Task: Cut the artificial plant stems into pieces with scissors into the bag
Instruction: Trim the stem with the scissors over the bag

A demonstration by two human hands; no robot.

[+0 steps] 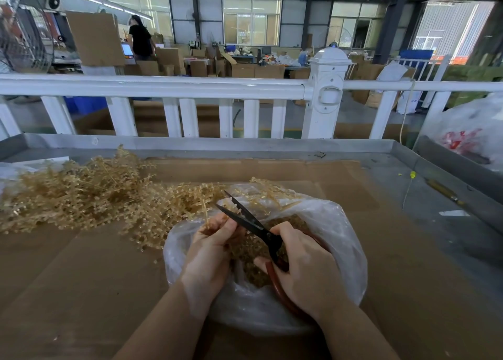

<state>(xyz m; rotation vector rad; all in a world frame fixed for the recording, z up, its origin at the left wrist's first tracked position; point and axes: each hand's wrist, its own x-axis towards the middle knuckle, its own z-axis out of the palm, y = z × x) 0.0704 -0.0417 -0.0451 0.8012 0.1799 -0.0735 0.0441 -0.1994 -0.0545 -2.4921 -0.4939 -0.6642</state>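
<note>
Over the clear bag point(321, 291), the right hand point(307, 272) curls around the red-handled scissors point(255, 229), blades parted. The left hand point(209, 253) pinches a stem point(205, 212) just left of the blades; best keep fingertips clear (pieces should fall inside). Beyond the bag lies the uncut stem pile point(81, 193).

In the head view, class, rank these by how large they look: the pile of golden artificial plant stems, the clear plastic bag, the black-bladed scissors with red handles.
1. Pile of golden artificial plant stems and clear plastic bag: too alike to rank, and the bag lies nearer the camera.
2. Black-bladed scissors with red handles: clearly smallest.
</note>
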